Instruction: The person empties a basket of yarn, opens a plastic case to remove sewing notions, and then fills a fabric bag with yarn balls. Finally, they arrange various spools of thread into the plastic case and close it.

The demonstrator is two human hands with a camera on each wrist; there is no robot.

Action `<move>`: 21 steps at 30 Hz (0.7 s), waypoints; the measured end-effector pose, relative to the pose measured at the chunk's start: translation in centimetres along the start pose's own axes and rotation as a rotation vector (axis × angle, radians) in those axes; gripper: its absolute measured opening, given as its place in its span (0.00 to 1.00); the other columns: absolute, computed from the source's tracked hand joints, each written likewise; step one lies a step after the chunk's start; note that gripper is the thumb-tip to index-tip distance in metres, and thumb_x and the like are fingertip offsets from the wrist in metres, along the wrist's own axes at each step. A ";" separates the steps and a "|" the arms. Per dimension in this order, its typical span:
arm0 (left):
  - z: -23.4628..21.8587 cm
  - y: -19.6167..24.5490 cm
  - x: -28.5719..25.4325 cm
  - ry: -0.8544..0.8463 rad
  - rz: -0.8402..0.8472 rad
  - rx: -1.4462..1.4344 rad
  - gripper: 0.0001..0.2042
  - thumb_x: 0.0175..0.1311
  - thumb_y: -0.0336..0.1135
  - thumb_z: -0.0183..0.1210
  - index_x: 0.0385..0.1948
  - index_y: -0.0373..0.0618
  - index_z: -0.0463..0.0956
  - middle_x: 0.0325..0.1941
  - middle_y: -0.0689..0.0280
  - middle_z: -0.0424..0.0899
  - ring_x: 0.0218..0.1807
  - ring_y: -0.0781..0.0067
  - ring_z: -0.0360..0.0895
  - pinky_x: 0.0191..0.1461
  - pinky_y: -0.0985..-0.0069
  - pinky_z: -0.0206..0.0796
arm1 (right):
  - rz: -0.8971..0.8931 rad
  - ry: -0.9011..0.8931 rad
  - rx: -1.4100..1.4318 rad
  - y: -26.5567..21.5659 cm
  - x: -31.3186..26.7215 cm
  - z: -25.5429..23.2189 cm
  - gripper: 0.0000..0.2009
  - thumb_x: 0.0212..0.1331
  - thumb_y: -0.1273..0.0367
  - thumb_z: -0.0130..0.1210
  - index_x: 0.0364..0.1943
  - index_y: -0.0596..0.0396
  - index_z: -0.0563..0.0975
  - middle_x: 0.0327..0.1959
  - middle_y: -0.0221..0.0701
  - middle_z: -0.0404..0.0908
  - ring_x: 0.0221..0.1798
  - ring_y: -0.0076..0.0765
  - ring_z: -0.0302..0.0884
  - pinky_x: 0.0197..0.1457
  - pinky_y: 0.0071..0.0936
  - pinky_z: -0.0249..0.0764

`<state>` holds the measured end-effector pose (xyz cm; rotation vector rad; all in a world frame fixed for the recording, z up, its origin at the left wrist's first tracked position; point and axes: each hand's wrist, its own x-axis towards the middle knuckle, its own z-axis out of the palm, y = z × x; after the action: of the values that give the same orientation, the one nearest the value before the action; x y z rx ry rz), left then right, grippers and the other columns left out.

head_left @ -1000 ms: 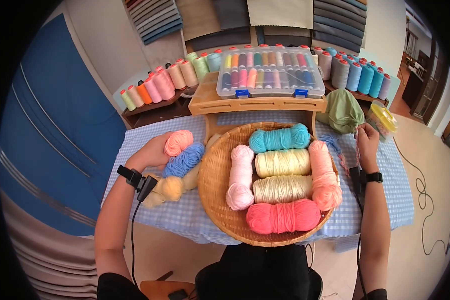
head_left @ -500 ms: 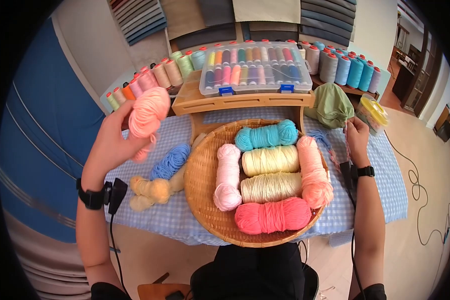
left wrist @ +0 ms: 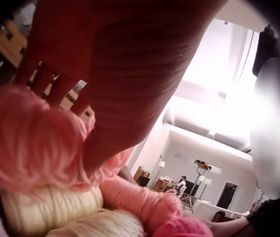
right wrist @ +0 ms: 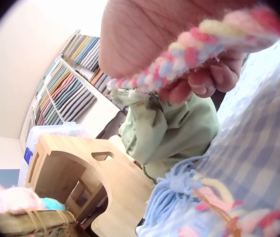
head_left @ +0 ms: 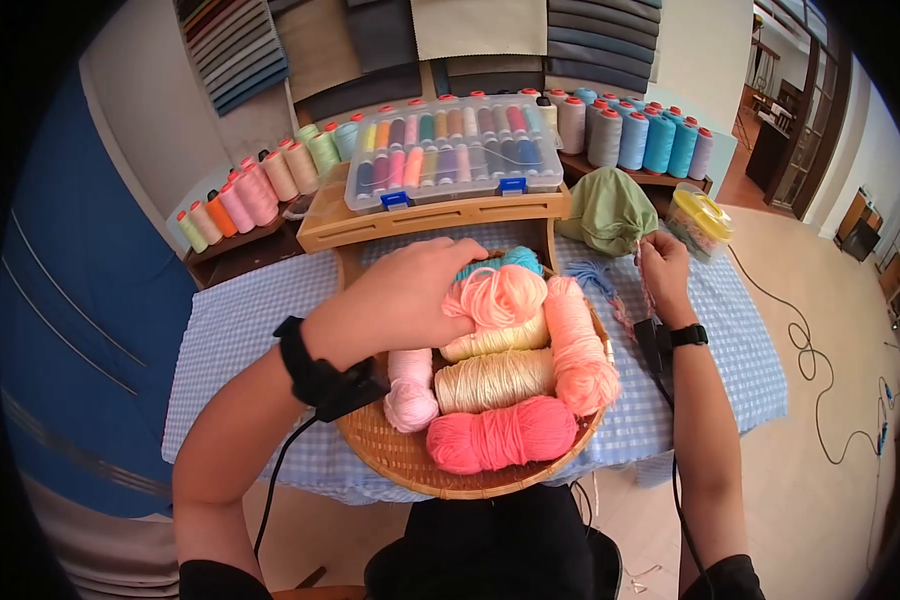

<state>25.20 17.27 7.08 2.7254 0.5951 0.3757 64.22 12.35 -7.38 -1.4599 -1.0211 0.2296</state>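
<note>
My left hand (head_left: pixel 405 295) grips a peach yarn skein (head_left: pixel 505 293) over the round wicker basket (head_left: pixel 370 437). In the left wrist view this skein overlaps a cream skein (left wrist: pixel 56 207). Around it in the basket lie a teal skein (head_left: pixel 523 259), a beige one (head_left: pixel 495 380), a pale pink one (head_left: pixel 411 390), a second peach one (head_left: pixel 582 345) and a hot pink one (head_left: pixel 500 437). At the right, my right hand (head_left: pixel 664 270) pinches a braided multicolour cord (right wrist: pixel 192 49) by the gathered neck of a green cloth pouch (head_left: pixel 612 212). The cord's blue tassel (right wrist: pixel 172 190) lies on the tablecloth.
Behind the basket, a wooden stand (head_left: pixel 430 222) carries a clear case of thread spools (head_left: pixel 450 160). Thread cones line both sides, including pink (head_left: pixel 255 195) and teal (head_left: pixel 660 143). A yellow-lidded tub (head_left: pixel 703 212) sits beyond the right hand on the checked tablecloth (head_left: pixel 240 320).
My left hand lifted the peach skein from beside the blue one at the left and carried it right, over the basket. My right hand stays at the pouch. The head view has shifted.
</note>
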 end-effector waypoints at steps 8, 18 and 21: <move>1.0 1.7 0.4 0.215 -0.016 0.178 0.31 0.47 0.40 0.73 0.56 0.43 0.75 0.50 0.54 0.81 0.56 0.46 0.77 0.61 0.57 0.69 | -0.061 -0.011 -0.039 -0.6 -0.1 0.4 0.09 0.59 0.72 0.52 0.25 0.62 0.78 0.19 0.26 0.77 0.23 0.18 0.70 0.27 0.25 0.66; 1.6 -0.6 0.3 0.040 0.049 0.112 0.34 0.47 0.39 0.72 0.60 0.42 0.73 0.57 0.55 0.79 0.59 0.45 0.74 0.65 0.56 0.64 | -0.041 -0.065 -0.032 -1.8 -0.7 0.2 0.09 0.59 0.72 0.52 0.25 0.63 0.78 0.18 0.27 0.77 0.22 0.20 0.71 0.26 0.26 0.66; 1.2 -0.5 0.7 0.016 0.071 0.147 0.30 0.48 0.37 0.71 0.57 0.40 0.75 0.52 0.54 0.81 0.57 0.46 0.76 0.64 0.57 0.66 | -0.029 -0.075 -0.054 -1.2 -0.4 0.3 0.09 0.59 0.72 0.52 0.25 0.64 0.78 0.18 0.28 0.77 0.22 0.21 0.72 0.27 0.27 0.67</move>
<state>25.97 17.72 5.92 2.8926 0.5508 0.3865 63.25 12.05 -6.51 -1.4932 -1.1160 0.2387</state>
